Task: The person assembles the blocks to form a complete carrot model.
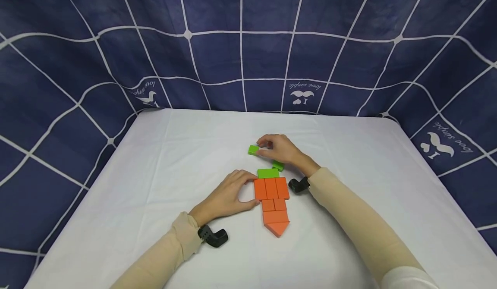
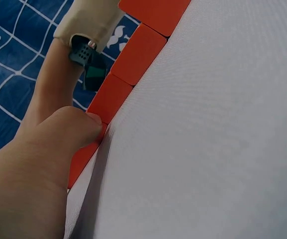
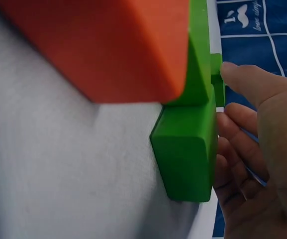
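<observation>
On the white table lies a flat figure of orange and green wooden blocks. My right hand [image 1: 280,149] pinches a small green block [image 1: 253,150] beyond the figure's far end; in the right wrist view, its thumb touches that block [image 3: 216,79]. My left hand [image 1: 227,193] holds the leftmost long orange block [image 1: 260,189] lengthwise, index finger at its far end and thumb at its near end. In the left wrist view, the thumb [image 2: 78,124] presses where two orange blocks meet. A long green block [image 1: 268,173] adjoins the orange row, with a tilted green block [image 1: 278,165] touching its corner.
Two small orange blocks [image 1: 274,205], an orange rectangle [image 1: 275,216] and an orange triangle [image 1: 277,228] extend the figure toward me. Black wrist cameras [image 1: 213,236] hang near the table. A dark blue checked curtain [image 1: 217,60] surrounds the back and sides.
</observation>
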A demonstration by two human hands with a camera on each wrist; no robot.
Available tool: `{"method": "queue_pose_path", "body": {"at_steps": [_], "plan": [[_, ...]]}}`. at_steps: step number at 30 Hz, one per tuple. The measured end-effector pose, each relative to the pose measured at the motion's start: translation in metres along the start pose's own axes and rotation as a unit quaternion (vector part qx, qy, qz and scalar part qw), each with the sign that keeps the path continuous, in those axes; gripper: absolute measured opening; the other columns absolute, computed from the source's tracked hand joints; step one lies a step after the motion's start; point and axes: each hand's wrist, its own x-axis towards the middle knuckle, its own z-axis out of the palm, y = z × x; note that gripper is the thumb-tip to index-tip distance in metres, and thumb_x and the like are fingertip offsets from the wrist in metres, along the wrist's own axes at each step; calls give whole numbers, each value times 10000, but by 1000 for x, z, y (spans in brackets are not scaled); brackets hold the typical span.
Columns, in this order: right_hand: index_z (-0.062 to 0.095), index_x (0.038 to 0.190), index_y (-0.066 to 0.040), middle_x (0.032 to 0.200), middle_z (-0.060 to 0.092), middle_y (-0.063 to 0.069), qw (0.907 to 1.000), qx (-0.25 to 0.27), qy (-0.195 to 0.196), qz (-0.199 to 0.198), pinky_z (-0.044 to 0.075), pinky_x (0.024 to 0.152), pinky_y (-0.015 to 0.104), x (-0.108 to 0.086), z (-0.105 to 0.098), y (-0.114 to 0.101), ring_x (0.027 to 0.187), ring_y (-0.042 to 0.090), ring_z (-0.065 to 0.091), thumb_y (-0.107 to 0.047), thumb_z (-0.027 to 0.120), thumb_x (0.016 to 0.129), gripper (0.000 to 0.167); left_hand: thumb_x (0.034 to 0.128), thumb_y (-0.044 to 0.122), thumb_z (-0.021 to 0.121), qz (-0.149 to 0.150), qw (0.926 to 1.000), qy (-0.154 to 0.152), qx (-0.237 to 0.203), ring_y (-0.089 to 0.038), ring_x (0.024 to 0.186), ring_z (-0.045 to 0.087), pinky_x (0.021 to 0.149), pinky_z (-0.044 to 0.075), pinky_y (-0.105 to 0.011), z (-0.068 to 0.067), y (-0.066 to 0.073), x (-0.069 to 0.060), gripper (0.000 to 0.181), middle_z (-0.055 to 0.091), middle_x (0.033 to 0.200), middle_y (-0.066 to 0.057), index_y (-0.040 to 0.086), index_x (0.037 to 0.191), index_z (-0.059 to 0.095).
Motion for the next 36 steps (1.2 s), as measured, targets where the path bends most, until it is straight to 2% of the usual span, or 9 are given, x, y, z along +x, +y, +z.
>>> {"method": "queue_pose_path", "body": {"at_steps": [6, 11, 15, 22, 31, 36], "plan": [[751, 1205, -113, 1060, 740, 35, 9999, -79, -94, -22, 500, 850, 336, 3, 0, -2, 931, 195, 608, -308, 787, 918, 349, 887, 467, 769, 25, 10000, 22, 3, -163, 1236, 525, 1107, 425, -447, 0, 0, 2, 605, 602, 1341, 29, 154, 1374, 592], [755, 1210, -106, 1003, 728, 25, 9993, 3, -278, -258, 502, 804, 310, -2, -5, 0, 874, 169, 602, -263, 802, 908, 343, 894, 471, 762, 41, 10000, -34, 59, -162, 1247, 516, 1113, 421, -437, 0, 0, 4, 608, 598, 1350, 27, 156, 1383, 585], [759, 1224, -127, 1072, 742, 11, 9967, 251, -585, -509, 517, 821, 311, -7, -10, 1, 892, 161, 606, -242, 801, 911, 336, 898, 463, 758, 82, 9999, -1, 69, -170, 1248, 517, 1109, 423, -447, 0, 1, 5, 595, 601, 1346, 20, 155, 1378, 587], [758, 1252, -166, 1229, 732, 4, 9907, 423, -1042, -762, 531, 905, 333, -14, -14, 2, 1031, 164, 631, -268, 778, 931, 337, 890, 462, 764, 109, 9999, 15, 100, -178, 1255, 522, 1123, 415, -449, 0, -1, 6, 605, 609, 1338, 9, 150, 1378, 589], [753, 1267, -171, 1278, 716, 18, 9868, 410, -1279, -902, 515, 1011, 397, -20, -12, 4, 1165, 206, 621, -221, 752, 947, 324, 892, 470, 759, 95, 9999, -13, 96, -176, 1241, 519, 1108, 424, -443, 2, -1, 7, 614, 603, 1337, 11, 153, 1387, 585], [719, 1323, -170, 1310, 701, 12, 9860, 429, -1342, -888, 515, 1034, 398, -22, -13, 5, 1190, 203, 617, -217, 715, 966, 361, 893, 471, 758, 122, 9999, -8, 110, -176, 1251, 515, 1111, 422, -440, 3, -2, 7, 614, 600, 1342, 11, 153, 1388, 582]]}}
